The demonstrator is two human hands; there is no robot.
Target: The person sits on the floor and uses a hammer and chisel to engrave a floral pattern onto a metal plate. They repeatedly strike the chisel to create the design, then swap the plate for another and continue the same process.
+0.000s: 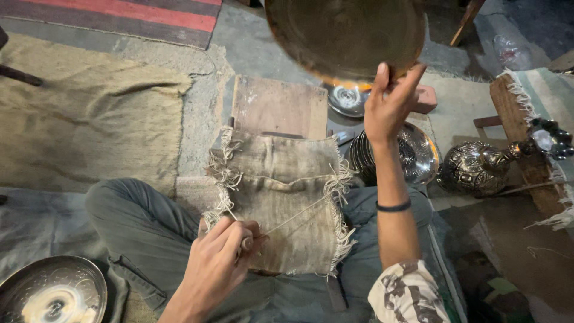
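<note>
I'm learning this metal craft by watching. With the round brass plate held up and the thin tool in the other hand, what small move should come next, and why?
Probably lower the round brass plate onto the frayed burlap pad on the lap. The right hand holds the plate raised, away from the pad, while the left hand grips a thin metal tool lying across the pad, apart from the plate.

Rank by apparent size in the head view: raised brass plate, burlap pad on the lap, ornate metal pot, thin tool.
1. burlap pad
2. brass plate, held up by the right hand; cropped by the frame and nearer the camera, so unsure against the pad
3. ornate metal pot
4. thin tool in the left hand
</note>
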